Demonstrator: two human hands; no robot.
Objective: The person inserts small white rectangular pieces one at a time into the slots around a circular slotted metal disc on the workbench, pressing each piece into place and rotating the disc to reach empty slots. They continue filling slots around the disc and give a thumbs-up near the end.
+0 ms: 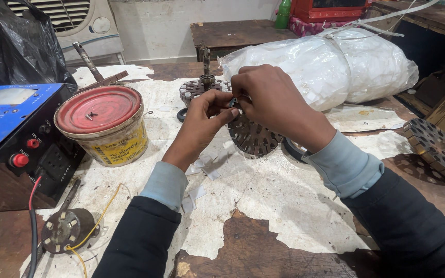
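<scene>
Workshop desk (pixel 284 195), worn wood w/ peeling white covering, cluttered.

Grip: both hands meet over a round slotted metal core (pixel 253 136), a stack of thin steel plates w/ slots round the rim. Left hand (pixel 199 123) has fingertips pinched together at the core's top edge; right hand (pixel 263 98) arches over from above, fingertips pressed close at the same spot. Both appear closed on a small pale slip at a slot; item too small to confirm. Core stands tilted on its edge on the desk, mid-frame, propped by the hands.

Handling (judgement): core looks heavy for its size, rigid, hard-edged; slot teeth could nick fingers. Best held by the outer rim, not the slot mouths. Pale slips look light, thin, easily creased; pinch by an end.

Outward: small white slips (pixel 202 175) scattered on desk below the left wrist. Behind the hands, a second core on a shaft (pixel 202 85), upright. Large white plastic-wrapped bundle (pixel 336 62) behind right hand. Left: tin w/ red lid (pixel 101 123); blue-topped test box (pixel 11 128) w/ red knobs and leads. Near left: small motor part w/ yellow wire (pixel 68 229). Far right: another perforated disc (pixel 439 149), part out of frame. Black bag (pixel 19 44) at rear left.
</scene>
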